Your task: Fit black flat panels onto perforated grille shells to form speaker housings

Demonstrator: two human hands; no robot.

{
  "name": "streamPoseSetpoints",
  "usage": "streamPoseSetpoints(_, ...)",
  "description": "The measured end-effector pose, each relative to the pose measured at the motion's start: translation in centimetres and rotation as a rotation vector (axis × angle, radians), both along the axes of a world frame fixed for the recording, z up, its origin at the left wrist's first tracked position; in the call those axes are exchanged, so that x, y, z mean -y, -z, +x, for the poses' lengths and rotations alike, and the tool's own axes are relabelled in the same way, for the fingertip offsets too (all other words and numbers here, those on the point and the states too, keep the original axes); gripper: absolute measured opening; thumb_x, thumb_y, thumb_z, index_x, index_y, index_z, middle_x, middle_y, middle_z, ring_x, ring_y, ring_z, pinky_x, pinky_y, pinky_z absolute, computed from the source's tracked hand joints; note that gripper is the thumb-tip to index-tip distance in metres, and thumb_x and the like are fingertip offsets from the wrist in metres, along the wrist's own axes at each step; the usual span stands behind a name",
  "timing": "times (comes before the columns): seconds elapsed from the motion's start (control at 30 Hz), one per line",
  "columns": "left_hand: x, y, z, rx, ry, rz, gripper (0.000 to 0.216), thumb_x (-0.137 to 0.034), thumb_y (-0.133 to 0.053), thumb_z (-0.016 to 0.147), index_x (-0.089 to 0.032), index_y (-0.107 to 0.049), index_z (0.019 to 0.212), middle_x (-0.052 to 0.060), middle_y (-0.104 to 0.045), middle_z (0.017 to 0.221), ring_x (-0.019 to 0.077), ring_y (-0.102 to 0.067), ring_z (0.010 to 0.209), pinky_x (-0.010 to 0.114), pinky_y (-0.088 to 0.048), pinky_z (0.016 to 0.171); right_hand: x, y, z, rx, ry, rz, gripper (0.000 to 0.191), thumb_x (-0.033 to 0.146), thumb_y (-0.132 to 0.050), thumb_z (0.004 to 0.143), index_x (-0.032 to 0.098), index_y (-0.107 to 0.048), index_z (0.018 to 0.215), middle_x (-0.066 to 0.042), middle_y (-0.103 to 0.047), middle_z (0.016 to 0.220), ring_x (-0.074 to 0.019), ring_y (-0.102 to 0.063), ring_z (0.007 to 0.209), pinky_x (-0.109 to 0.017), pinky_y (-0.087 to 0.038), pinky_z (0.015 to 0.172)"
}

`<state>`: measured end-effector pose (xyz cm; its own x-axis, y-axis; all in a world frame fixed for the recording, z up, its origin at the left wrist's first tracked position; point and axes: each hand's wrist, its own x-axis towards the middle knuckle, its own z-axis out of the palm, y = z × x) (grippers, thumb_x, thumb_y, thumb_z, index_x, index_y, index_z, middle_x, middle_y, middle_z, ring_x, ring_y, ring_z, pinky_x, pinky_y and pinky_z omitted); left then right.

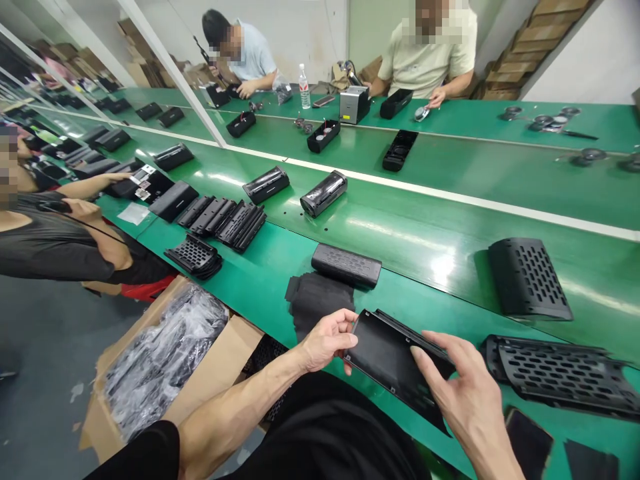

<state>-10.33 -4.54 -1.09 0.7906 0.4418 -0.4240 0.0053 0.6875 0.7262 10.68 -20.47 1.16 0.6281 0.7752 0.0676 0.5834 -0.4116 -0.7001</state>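
Observation:
Both of my hands hold a curved black speaker grille panel (387, 353), its hollow inner side facing up and lined with smooth black material. My left hand (327, 341) pinches its left end, thumb on top. Across the panel's right part, my right hand (467, 383) has its thumb on the inner face and its fingers at the far edge. A stack of black sheets (320, 303) lies just beyond my left hand, against a closed black speaker shell (346, 265). To the right of my right hand are perforated black grille panels (565, 373).
A black speaker housing (530, 277) and several others stand on the green conveyor (425, 233). Stacked panels (223, 220) lie left on the bench. A carton (200, 380) of plastic-wrapped parts sits below. A phone (529, 440) lies at lower right. Co-workers sit opposite and left.

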Motion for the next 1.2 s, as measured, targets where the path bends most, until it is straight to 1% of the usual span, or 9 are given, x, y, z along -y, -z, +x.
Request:
streamPoseSetpoints(0.1,0.2,0.1,0.0,0.009,0.01,-0.006,0.042,-0.03,-0.079,0.081,-0.016,-0.059,0.116,0.0,-0.065,0.084,0.012,-0.065,0.053,0.023,-0.058,0.04,-0.2,0.5,0.2,-0.015,-0.053,-0.044,0.028,0.058,-0.063,0.092,0.034,-0.076,0.101,0.001,-0.074,0.104,-0.0257,-0.068,0.091,-0.039,-0.051,0.079)
streamPoseSetpoints(0.27,0.5,0.2,0.0,0.002,0.003,-0.017,0.042,-0.029,-0.079,0.081,-0.017,-0.06,0.116,-0.001,-0.063,0.083,0.0106,-0.063,0.053,0.023,-0.058,0.041,0.4,1.1,0.0,-0.033,-0.038,-0.067,0.027,0.056,-0.064,0.091,0.034,-0.076,0.103,0.001,-0.074,0.105,-0.0232,-0.066,0.077,-0.038,-0.05,0.071)
streamPoseSetpoints(0.53,0.5,0.0,0.2,0.009,-0.001,-0.047,0.043,-0.029,-0.08,0.08,-0.016,-0.06,0.116,0.0,-0.065,0.083,0.0108,-0.063,0.053,0.022,-0.058,0.04,0.2,0.2,0.0,-0.093,0.044,-0.052,0.038,0.065,-0.065,0.087,0.032,-0.077,0.103,0.0,-0.074,0.102,-0.024,-0.068,0.085,-0.037,-0.051,0.076)
streamPoseSetpoints(0.6,0.4,0.0,0.1,0.027,-0.01,-0.057,0.043,-0.03,-0.08,0.08,-0.016,-0.06,0.115,0.0,-0.065,0.083,0.0106,-0.063,0.053,0.022,-0.058,0.041,0.8,0.0,0.6,-0.209,0.144,-0.033,0.047,0.068,-0.07,0.082,0.03,-0.076,0.109,-0.002,-0.074,0.106,-0.0248,-0.068,0.092,-0.036,-0.053,0.081)
streamPoseSetpoints(0.7,0.3,0.0,0.0,0.045,-0.033,-0.069,0.041,-0.029,-0.079,0.081,-0.016,-0.06,0.114,0.0,-0.065,0.084,0.01,-0.063,0.052,0.022,-0.058,0.041,2.6,0.5,1.4,-0.578,0.302,-0.068,0.064,0.068,-0.081,0.072,0.027,-0.073,0.12,-0.004,-0.072,0.106,-0.0269,-0.067,0.101,-0.036,-0.055,0.084)
streamPoseSetpoints(0.77,0.2,0.0,0.0,0.049,-0.038,-0.07,0.04,-0.029,-0.079,0.081,-0.017,-0.06,0.114,0.0,-0.065,0.086,0.0097,-0.064,0.052,0.022,-0.058,0.041,3.9,1.4,1.5,-0.831,0.36,-0.09,0.07,0.065,-0.087,0.068,0.025,-0.069,0.122,-0.004,-0.071,0.101,-0.026,-0.066,0.094,-0.034,-0.056,0.076)
streamPoseSetpoints(0.87,0.2,0.1,0.0,0.045,-0.02,-0.06,0.04,-0.029,-0.079,0.082,-0.017,-0.06,0.115,0.001,-0.065,0.089,0.0095,-0.064,0.054,0.022,-0.059,0.042,5.1,2.3,0.8,-1.049,0.461,-0.017,0.064,0.056,-0.093,0.066,0.023,-0.066,0.113,-0.002,-0.067,0.093,-0.0199,-0.063,0.077,-0.031,-0.054,0.064)
streamPoseSetpoints(1.0,0.0,0.2,0.1,0.049,0.01,-0.05,0.045,-0.031,-0.081,0.081,-0.017,-0.061,0.118,0.002,-0.065,0.089,0.011,-0.065,0.058,0.023,-0.06,0.044,5.2,2.5,-0.1,-1.038,0.549,0.046,0.06,0.053,-0.093,0.066,0.023,-0.065,0.11,0.001,-0.063,0.081,-0.0148,-0.055,0.062,-0.027,-0.05,0.055)
streamPoseSetpoints(1.2,-0.2,0.2,-0.2,0.036,0.006,-0.005,0.048,-0.028,-0.082,0.079,-0.017,-0.062,0.121,0.002,-0.064,0.094,0.0124,-0.067,0.058,0.026,-0.061,0.044,5.5,2.8,0.3,-0.876,0.563,0.036,0.062,0.059,-0.09,0.068,0.022,-0.069,0.113,-0.001,-0.064,0.076,-0.0167,-0.053,0.057,-0.03,-0.046,0.05)
